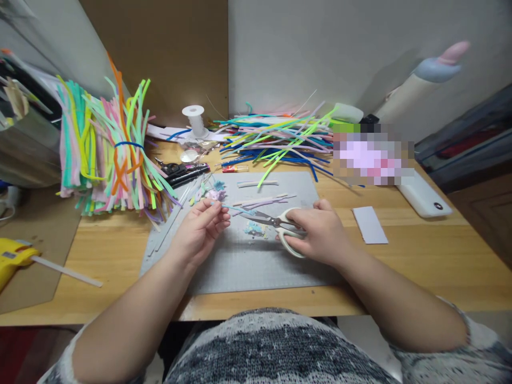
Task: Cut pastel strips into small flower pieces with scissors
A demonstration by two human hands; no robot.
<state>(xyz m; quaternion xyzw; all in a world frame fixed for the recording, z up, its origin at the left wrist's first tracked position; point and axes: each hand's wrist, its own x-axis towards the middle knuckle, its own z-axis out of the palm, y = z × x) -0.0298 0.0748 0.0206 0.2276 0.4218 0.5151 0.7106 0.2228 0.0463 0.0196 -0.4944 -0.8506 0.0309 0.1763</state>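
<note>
Between the thumb and fingers of my left hand (pixel 206 226) is a thin light-blue pipe cleaner (pixel 236 208), pointing right. My right hand (pixel 320 229) grips white-handled scissors (pixel 286 221), with fingers through the loops. The parted blades meet the right end of the pipe cleaner; whether they touch it I cannot tell. Beneath them, a small pile of blue and yellow fluff clippings (pixel 255 229) lies on the grey cutting mat (pixel 256 272). Pale and lilac pipe cleaner lengths (pixel 266 202) lie just behind the blades. Small pastel fluffy pieces (pixel 216 191) sit behind my left hand.
Bundled pipe cleaners (pixel 108 144) stand at the left, and a loose heap (pixel 280 138) lies along the back. A wire spool (pixel 194 121) and black pens (pixel 190 175) are behind the mat. A yellow glue gun (pixel 16 258) lies far left; a white card (pixel 370 225) is at right.
</note>
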